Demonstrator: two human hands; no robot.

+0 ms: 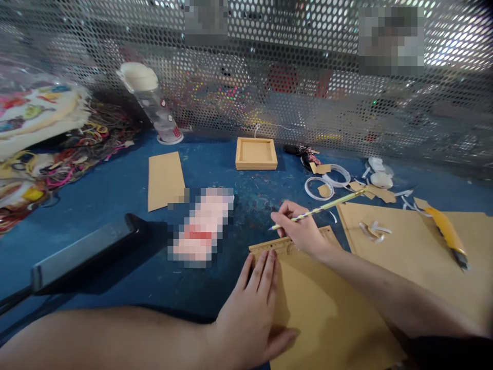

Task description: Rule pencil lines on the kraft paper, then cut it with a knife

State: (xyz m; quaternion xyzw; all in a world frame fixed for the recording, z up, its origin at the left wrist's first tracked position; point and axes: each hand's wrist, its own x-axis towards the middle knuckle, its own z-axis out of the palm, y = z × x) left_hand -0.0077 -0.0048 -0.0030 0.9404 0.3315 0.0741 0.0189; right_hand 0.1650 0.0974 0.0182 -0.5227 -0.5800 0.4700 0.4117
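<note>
I have the cardboard sheet (pixel 327 303) under both hands, a ruler (pixel 287 247) laid across its far edge. My left hand (pixel 246 313) has its fingers outstretched and slightly parted, on the ruler's left part; my right hand (pixel 298 226) is closed round a pencil (pixel 327 204), its tip just past the sheet's far edge. I judge this sheet to be at measuring: I can make out no line or cut on it, so marking seems left to do. On the tabletop (pixel 115 205) beyond the sheet, a shallow box (pixel 256 166) has its walls in place. Right of the sheet, a cutter (pixel 447 236) and white offcuts (pixel 373 231) lie on more cardboard (pixel 416 246), close enough to crowd my right forearm. My hands cover parts of the ruler.
</note>
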